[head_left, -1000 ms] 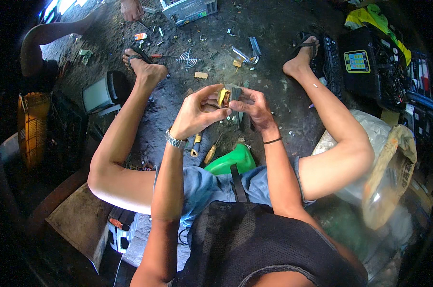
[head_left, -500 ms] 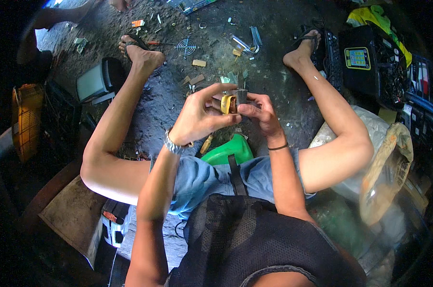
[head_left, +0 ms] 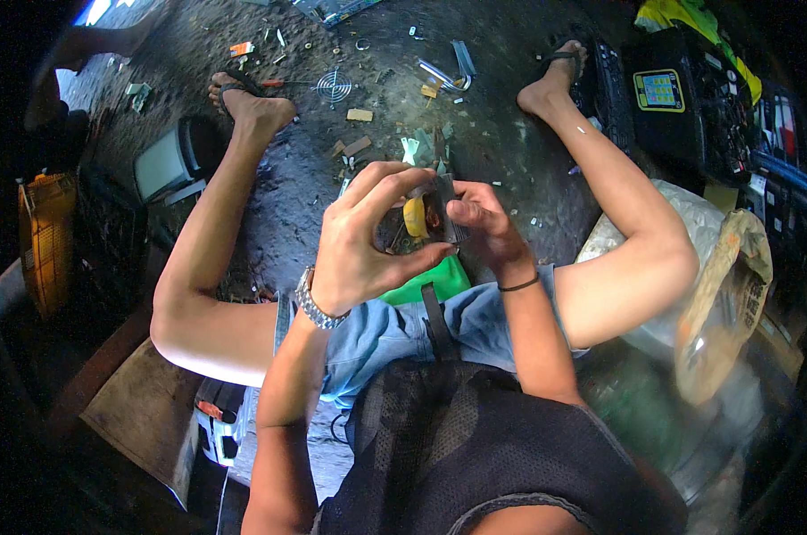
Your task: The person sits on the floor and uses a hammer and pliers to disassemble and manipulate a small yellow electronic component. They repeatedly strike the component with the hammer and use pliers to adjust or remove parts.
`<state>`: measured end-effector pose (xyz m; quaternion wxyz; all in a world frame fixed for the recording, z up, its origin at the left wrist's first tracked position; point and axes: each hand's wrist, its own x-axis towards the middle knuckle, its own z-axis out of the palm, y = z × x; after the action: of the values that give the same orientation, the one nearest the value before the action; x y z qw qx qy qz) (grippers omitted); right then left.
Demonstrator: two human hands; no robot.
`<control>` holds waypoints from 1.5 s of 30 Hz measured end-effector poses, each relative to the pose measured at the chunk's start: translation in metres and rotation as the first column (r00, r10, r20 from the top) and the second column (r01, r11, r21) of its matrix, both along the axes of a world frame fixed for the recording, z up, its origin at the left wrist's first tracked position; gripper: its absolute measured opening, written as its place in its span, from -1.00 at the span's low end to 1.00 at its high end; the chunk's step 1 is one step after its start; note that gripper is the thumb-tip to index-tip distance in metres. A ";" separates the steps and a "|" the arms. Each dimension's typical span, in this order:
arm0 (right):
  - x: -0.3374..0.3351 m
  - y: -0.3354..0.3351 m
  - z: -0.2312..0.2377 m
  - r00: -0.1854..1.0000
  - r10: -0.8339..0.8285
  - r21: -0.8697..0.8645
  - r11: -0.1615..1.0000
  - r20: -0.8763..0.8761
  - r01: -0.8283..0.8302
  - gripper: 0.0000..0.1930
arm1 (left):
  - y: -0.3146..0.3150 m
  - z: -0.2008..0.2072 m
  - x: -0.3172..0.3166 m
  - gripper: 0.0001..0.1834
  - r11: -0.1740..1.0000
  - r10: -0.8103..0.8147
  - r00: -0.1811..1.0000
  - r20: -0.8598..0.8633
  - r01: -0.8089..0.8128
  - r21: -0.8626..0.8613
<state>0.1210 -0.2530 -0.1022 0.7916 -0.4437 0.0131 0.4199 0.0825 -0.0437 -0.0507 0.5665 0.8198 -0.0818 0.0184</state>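
Observation:
Above my lap I hold a small part with a yellow-wrapped, copper-coloured coil (head_left: 415,218) and a grey ridged metal piece (head_left: 448,207), which looks like a small transformer. My left hand (head_left: 354,234) curves round it in a wide C, with the fingertips at its far end and the thumb at its near end. From the right, my right hand (head_left: 491,223) grips the grey side between thumb and fingers. Some fingertips are hidden behind the part. Below the hands, a green plastic piece (head_left: 434,278) lies against my shorts.
A round wire fan guard (head_left: 334,86), a bent metal tube (head_left: 443,78) and small scraps lie on the dark floor. Left stand a grey-screened box (head_left: 161,169) and an orange grille (head_left: 46,241). Right are a black case (head_left: 693,116) and a plastic sack (head_left: 724,294).
My left fingers and thumb have spread wider around the part, and the left hand has shifted slightly left. The part has turned a little between my hands. The view has shifted slightly.

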 end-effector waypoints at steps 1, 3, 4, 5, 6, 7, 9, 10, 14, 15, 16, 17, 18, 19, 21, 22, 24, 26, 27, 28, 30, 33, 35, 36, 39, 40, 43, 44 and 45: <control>-0.004 0.002 0.003 0.998 -0.007 0.031 0.999 -0.066 0.009 -0.44 | 0.000 -0.001 -0.001 -0.23 0.999 0.010 1.000 -0.014 -0.011 -0.039; -0.010 0.003 -0.003 0.990 -0.038 0.034 0.999 -0.138 0.043 -0.47 | 0.003 0.000 0.000 -0.29 1.000 -0.016 1.000 -0.021 0.016 -0.009; -0.012 0.000 -0.010 0.989 -0.043 0.020 0.999 -0.142 0.046 -0.49 | 0.003 -0.002 0.001 -0.28 1.000 -0.031 0.999 -0.029 0.031 0.002; -0.012 -0.002 -0.015 0.988 -0.051 0.006 0.999 -0.145 0.052 -0.51 | 0.002 -0.005 0.002 -0.27 0.999 -0.047 0.998 -0.037 0.048 0.014; -0.010 -0.005 -0.017 0.986 -0.059 -0.031 0.998 -0.157 0.054 -0.53 | -0.002 -0.013 0.004 -0.25 1.000 -0.031 0.998 -0.048 0.031 -0.002; -0.006 -0.003 -0.018 0.984 -0.061 -0.063 0.997 -0.167 0.051 -0.54 | -0.005 -0.022 0.004 -0.23 1.000 -0.009 0.998 -0.058 0.008 -0.013; -0.005 -0.002 -0.018 0.973 -0.059 -0.077 0.996 -0.223 0.043 -0.57 | -0.008 -0.044 -0.002 -0.19 0.997 -0.003 0.990 -0.140 -0.008 -0.078; -0.005 -0.001 -0.022 0.963 -0.058 -0.065 0.997 -0.264 0.043 -0.58 | -0.007 -0.059 -0.007 -0.17 0.990 -0.027 0.978 -0.205 -0.001 -0.138; -0.023 0.000 -0.046 0.901 -0.130 0.044 0.986 -0.413 0.162 -0.56 | -0.013 -0.064 -0.009 -0.18 0.981 -0.178 0.971 -0.159 0.163 -0.105; -0.026 0.005 -0.047 0.862 -0.179 0.060 0.970 -0.474 0.234 -0.55 | -0.016 -0.067 -0.012 -0.18 0.976 -0.216 0.970 -0.109 0.211 -0.056; -0.026 0.003 -0.047 0.798 -0.268 0.018 0.944 -0.540 0.329 -0.50 | -0.022 -0.069 -0.014 -0.18 0.965 -0.262 0.959 -0.111 0.259 -0.037; -0.025 -0.003 -0.043 0.712 -0.302 -0.038 0.932 -0.634 0.361 -0.48 | -0.031 -0.073 -0.013 -0.15 0.960 -0.280 0.958 -0.066 0.281 -0.003; -0.028 -0.018 -0.054 0.734 -0.276 0.008 0.934 -0.620 0.358 -0.50 | -0.038 -0.075 -0.015 -0.12 0.967 -0.250 0.961 -0.116 0.243 -0.075; -0.027 -0.027 -0.054 0.757 -0.248 0.058 0.934 -0.604 0.353 -0.51 | -0.041 -0.080 -0.015 -0.09 0.970 -0.221 0.961 -0.167 0.198 -0.140; -0.033 -0.048 -0.065 0.734 -0.386 -0.081 0.906 -0.558 0.415 -0.65 | -0.040 -0.125 -0.021 -0.18 0.889 -0.186 0.864 -0.468 -0.054 -0.454; -0.032 -0.053 -0.063 0.630 -0.492 -0.167 0.848 -0.601 0.502 -0.72 | -0.033 -0.178 -0.033 -0.38 0.933 -0.041 0.810 -0.586 -0.179 -0.313; -0.031 -0.064 -0.060 0.438 -0.643 -0.311 0.724 -0.629 0.616 -0.83 | -0.031 -0.211 -0.050 -0.75 0.796 0.245 0.699 -0.672 0.251 0.551; -0.025 -0.064 -0.057 0.371 -0.649 -0.302 0.687 -0.664 0.661 -0.89 | -0.018 -0.266 -0.103 -0.66 0.643 0.128 0.627 -0.768 0.538 0.545; -0.021 -0.060 -0.055 0.401 -0.612 -0.251 0.710 -0.682 0.658 -0.89 | -0.012 -0.293 -0.129 -0.62 0.635 0.100 0.618 -0.780 0.564 0.528; -0.019 -0.060 -0.054 0.421 -0.591 -0.207 0.716 -0.688 0.666 -0.89 | -0.017 -0.299 -0.132 -0.62 0.627 0.059 0.643 -0.763 0.571 0.530; -0.015 -0.063 -0.056 0.477 -0.513 -0.058 0.722 -0.714 0.689 -0.87 | -0.029 -0.294 -0.119 -0.64 0.608 0.012 0.647 -0.763 0.601 0.519; -0.003 -0.060 -0.052 0.538 -0.425 0.070 0.734 -0.728 0.676 -0.83 | -0.035 -0.281 -0.094 -0.68 0.712 0.025 0.632 -0.775 0.533 0.458; -0.005 -0.059 -0.055 0.548 -0.461 0.104 0.692 -0.697 0.714 -0.80 | -0.029 -0.273 -0.088 -0.64 0.778 -0.003 0.668 -0.744 0.469 0.418; -0.004 -0.058 -0.056 0.541 -0.501 0.094 0.669 -0.675 0.737 -0.81 | -0.029 -0.264 -0.081 -0.62 0.809 0.012 0.704 -0.710 0.411 0.421; 0.002 -0.060 -0.058 0.463 -0.583 0.064 0.575 -0.668 0.816 -0.81 | -0.025 -0.239 -0.070 -0.55 0.879 0.058 0.788 -0.614 0.251 0.405; 0.001 -0.059 -0.055 0.431 -0.603 0.016 0.569 -0.671 0.822 -0.81 | -0.022 -0.237 -0.070 -0.52 0.846 0.004 0.826 -0.563 0.297 0.442; 0.000 -0.048 -0.039 0.417 -0.581 -0.050 0.621 -0.699 0.782 -0.82 | 0.000 -0.258 -0.076 -0.47 0.788 -0.121 0.842 -0.526 0.404 0.465; 0.000 -0.046 -0.036 0.423 -0.564 -0.061 0.647 -0.709 0.760 -0.83 | -0.004 -0.262 -0.077 -0.52 0.811 -0.007 0.814 -0.580 0.344 0.473; 0.000 -0.047 -0.040 0.421 -0.549 -0.041 0.642 -0.722 0.766 -0.83 | -0.012 -0.261 -0.069 -0.55 0.804 0.040 0.825 -0.563 0.309 0.509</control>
<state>0.1210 -0.3000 -0.1419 0.8844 -0.0920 0.4124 0.1982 0.0133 -0.0556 -0.3120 0.2881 0.9140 0.0215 -0.2849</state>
